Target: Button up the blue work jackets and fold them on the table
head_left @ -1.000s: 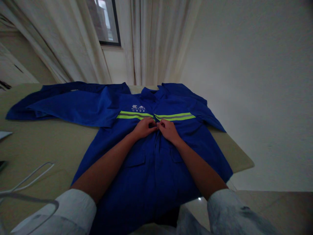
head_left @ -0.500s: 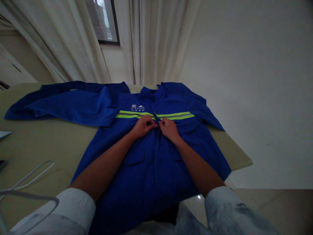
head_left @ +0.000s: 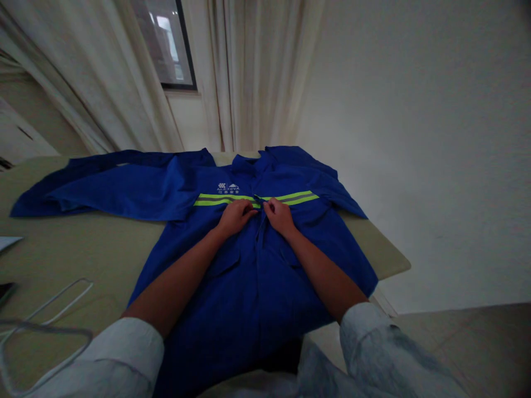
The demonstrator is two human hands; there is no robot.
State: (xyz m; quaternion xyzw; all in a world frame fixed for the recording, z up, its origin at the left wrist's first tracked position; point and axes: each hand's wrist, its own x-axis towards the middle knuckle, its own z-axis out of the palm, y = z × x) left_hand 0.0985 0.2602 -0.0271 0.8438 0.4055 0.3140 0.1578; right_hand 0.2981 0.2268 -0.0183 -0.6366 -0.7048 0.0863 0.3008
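Observation:
A blue work jacket lies front side up over the table, its collar at the far side and its hem hanging toward me. A yellow-green and grey reflective stripe crosses the chest below a white printed logo. My left hand pinches the front edge of the jacket at the stripe. Just to its right, my right hand pinches the other side of the front opening and lifts the cloth a little. Whatever small fastener may lie between the fingertips is too small to make out.
Beneath the jacket is a yellowish table, with its right corner near a pale wall. White cable loops at the lower left, near a dark flat object. Cream curtains hang behind, beside a window.
The view has shifted slightly. My right hand has drawn a little away from the left and turned, raising the jacket's front edge. Both hands still pinch the cloth.

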